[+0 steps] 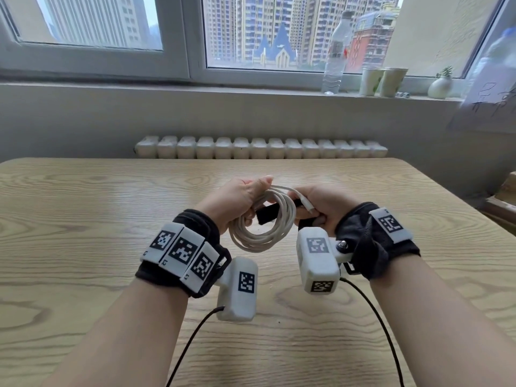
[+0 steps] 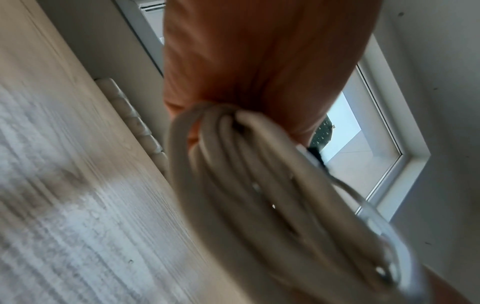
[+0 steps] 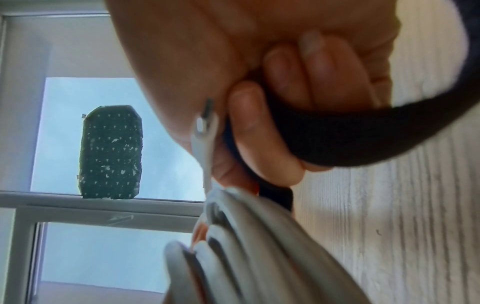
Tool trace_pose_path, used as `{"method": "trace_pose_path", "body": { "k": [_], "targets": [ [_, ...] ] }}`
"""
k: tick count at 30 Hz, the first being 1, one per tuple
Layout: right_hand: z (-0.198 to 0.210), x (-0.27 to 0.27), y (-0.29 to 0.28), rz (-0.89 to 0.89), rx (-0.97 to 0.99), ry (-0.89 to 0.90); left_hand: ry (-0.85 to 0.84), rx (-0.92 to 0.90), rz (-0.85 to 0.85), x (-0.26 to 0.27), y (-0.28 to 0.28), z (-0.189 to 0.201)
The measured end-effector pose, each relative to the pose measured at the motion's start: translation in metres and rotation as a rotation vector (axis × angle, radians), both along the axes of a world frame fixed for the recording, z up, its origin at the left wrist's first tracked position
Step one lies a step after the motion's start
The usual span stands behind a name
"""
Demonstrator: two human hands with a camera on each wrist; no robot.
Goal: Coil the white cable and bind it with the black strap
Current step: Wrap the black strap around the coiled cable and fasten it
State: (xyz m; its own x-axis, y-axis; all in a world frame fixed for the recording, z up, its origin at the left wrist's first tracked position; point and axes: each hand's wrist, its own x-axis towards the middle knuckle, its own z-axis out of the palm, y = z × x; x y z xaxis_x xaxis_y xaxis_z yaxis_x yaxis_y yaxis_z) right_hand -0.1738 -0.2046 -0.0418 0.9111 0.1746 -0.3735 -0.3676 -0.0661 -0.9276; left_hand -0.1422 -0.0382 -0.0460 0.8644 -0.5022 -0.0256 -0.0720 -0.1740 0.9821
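Observation:
The white cable point(image 1: 264, 227) hangs in several loops above the wooden table point(image 1: 83, 219), held between both hands. My left hand point(image 1: 243, 196) grips the top of the coil point(image 2: 259, 185). My right hand point(image 1: 315, 205) pinches the black strap point(image 1: 268, 215) together with the cable's white plug end point(image 1: 305, 203). In the right wrist view the strap point(image 3: 350, 139) curls under my fingers point(image 3: 262, 131) and the plug point(image 3: 203, 127) lies against my thumb, above the coil point(image 3: 233, 246). One strap end pokes through the middle of the coil toward the left hand.
The far table edge faces a white radiator point(image 1: 259, 148) under the window. On the sill stand a water bottle point(image 1: 336, 51), two paper cups point(image 1: 382, 81) and a small potted plant point(image 1: 441, 85). Thin black wires point(image 1: 374, 311) trail from the wrist cameras over the near table.

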Motion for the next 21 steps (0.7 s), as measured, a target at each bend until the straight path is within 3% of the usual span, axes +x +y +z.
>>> {"method": "trace_pose_path", "body": {
  "k": [3,6,8,10,13,16,19,21],
  "targets": [
    [0.003,-0.001,0.004,-0.028,-0.077,-0.035,0.099,-0.059,0.042,0.001,0.003,-0.002],
    [0.011,-0.001,0.006,-0.178,-0.317,-0.059,0.225,-0.165,0.083,0.002,0.006,-0.007],
    [0.016,-0.002,0.004,-0.344,-0.468,-0.2,0.252,-0.212,0.146,0.002,0.007,-0.01],
    [0.022,-0.005,0.003,-0.477,-0.492,-0.441,0.266,-0.257,0.212,0.002,0.008,-0.012],
    [0.037,-0.016,0.015,-0.317,-0.5,-0.637,0.256,-0.268,0.27,0.003,0.008,-0.013],
    [0.043,-0.019,0.033,-0.043,-0.739,-0.642,0.229,-0.26,0.276,0.002,0.003,-0.014],
    [0.038,-0.015,0.041,-0.075,-0.975,-0.717,0.197,-0.229,0.267,-0.001,0.002,-0.015],
    [0.037,-0.015,0.044,-0.095,-1.002,-0.769,0.165,-0.2,0.248,-0.003,0.003,-0.016]
  ]
}}
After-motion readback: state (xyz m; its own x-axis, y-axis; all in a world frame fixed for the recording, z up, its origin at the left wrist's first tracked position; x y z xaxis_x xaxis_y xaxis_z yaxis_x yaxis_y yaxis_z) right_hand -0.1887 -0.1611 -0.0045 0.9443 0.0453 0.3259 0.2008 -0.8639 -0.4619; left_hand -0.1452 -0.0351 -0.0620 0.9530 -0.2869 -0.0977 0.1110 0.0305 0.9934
